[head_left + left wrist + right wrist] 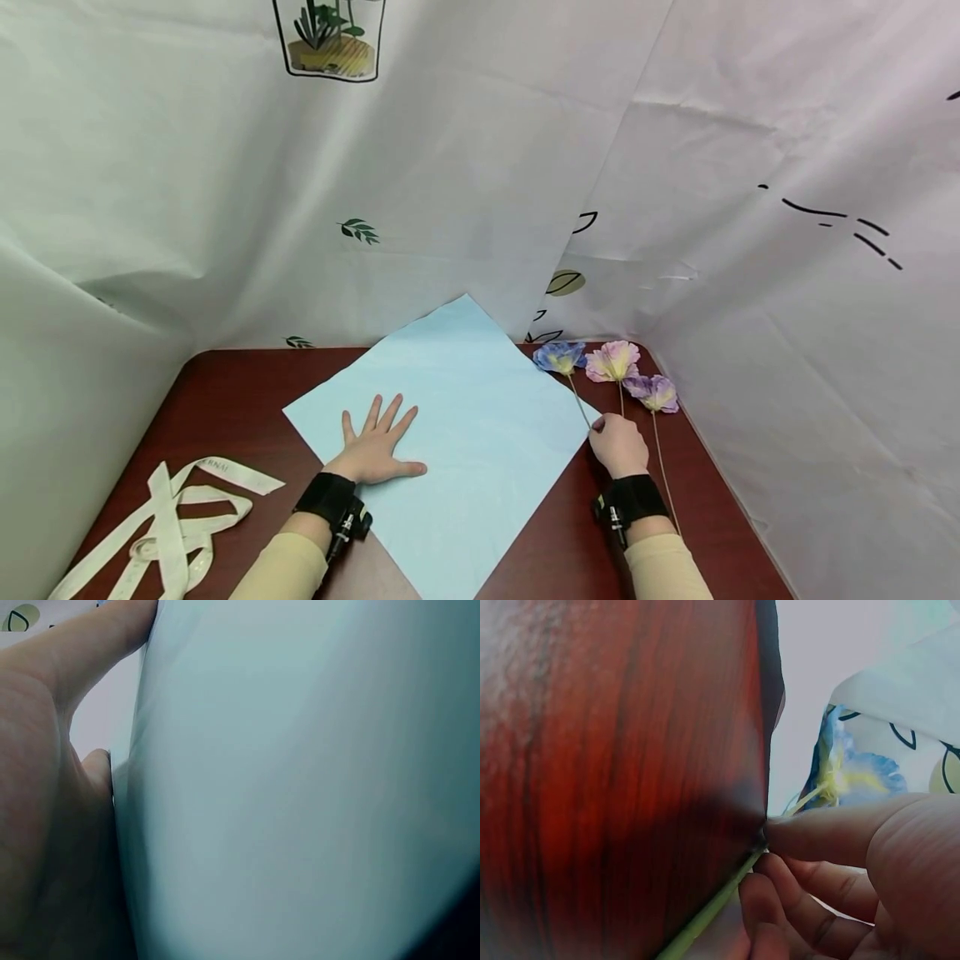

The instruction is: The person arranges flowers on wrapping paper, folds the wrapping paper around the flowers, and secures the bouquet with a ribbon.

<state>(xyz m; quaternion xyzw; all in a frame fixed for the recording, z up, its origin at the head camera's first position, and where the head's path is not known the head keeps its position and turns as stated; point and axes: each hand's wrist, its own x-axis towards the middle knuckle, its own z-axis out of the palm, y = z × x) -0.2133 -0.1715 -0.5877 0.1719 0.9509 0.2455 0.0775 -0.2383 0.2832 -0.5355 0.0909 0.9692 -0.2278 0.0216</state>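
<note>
A light blue sheet of wrapping paper point(465, 400) lies like a diamond on the dark red table. My left hand point(378, 450) rests on its left half, fingers spread; in the left wrist view the paper point(285, 787) fills most of the picture beside that hand point(37, 765). At the sheet's right corner, my right hand point(618, 446) pinches the stem of a blue artificial flower point(558, 357). The right wrist view shows the green stem point(712, 911) between thumb and fingers, with the blue bloom point(862, 776) beyond. A pink flower point(612, 362) and a purple flower point(654, 392) lie alongside.
Loops of white printed ribbon point(168, 521) lie on the table's left side. A pale printed cloth point(465, 167) hangs behind the dark red table point(247, 392) and along both sides. The purple flower's long stem point(665, 475) runs past my right wrist.
</note>
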